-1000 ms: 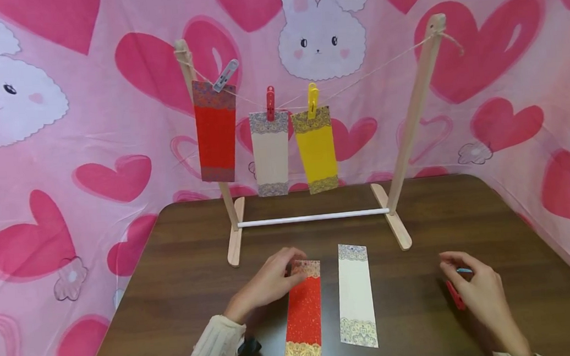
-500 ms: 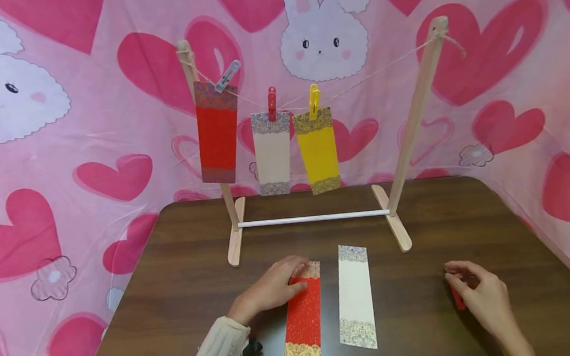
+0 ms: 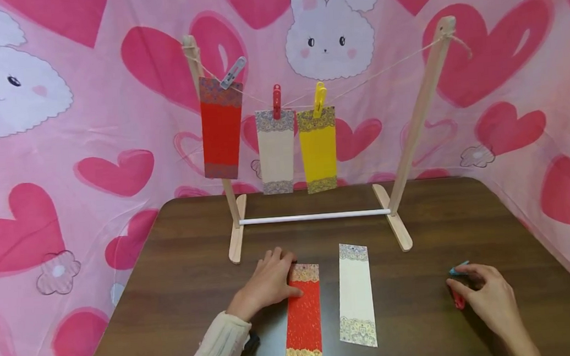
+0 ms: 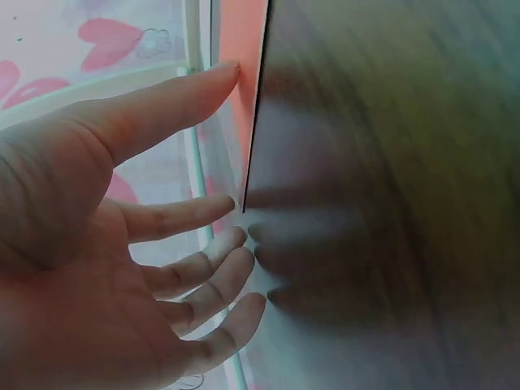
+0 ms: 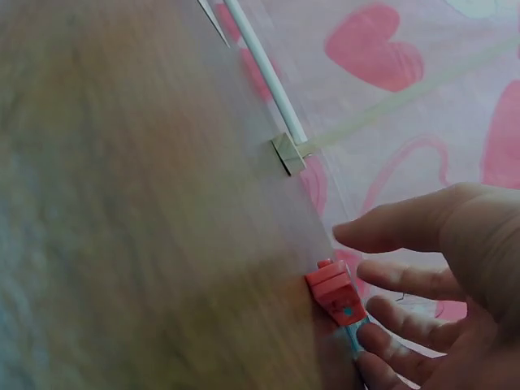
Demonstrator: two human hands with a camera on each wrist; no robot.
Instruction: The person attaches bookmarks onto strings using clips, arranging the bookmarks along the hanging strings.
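Note:
A red paper card (image 3: 306,320) with gold patterned ends lies flat on the table. My left hand (image 3: 266,283) is at its upper left edge, the thumb over the red part and the other fingers bent down beside the top corner. In the left wrist view the left thumb (image 4: 183,110) meets the card's surface, with the fingers spread apart. At the right, my right hand (image 3: 493,298) hovers around a red clothespin (image 5: 335,292) and a blue clothespin (image 3: 459,268). Thumb and fingers stand apart there, not pinching. A white card (image 3: 355,297) lies between the hands.
Behind stands a wooden frame (image 3: 417,116) with a white crossbar (image 3: 315,216) and a sagging string. From it hang red (image 3: 221,133), white (image 3: 276,154) and yellow cards (image 3: 319,151), each under a clothespin. A dark object (image 3: 251,343) is partly hidden by the left sleeve.
My left fingers have shifted from over the red card's top end to its left edge and spread. The right hand has moved slightly, and the blue clothespin shows more than half a second ago.

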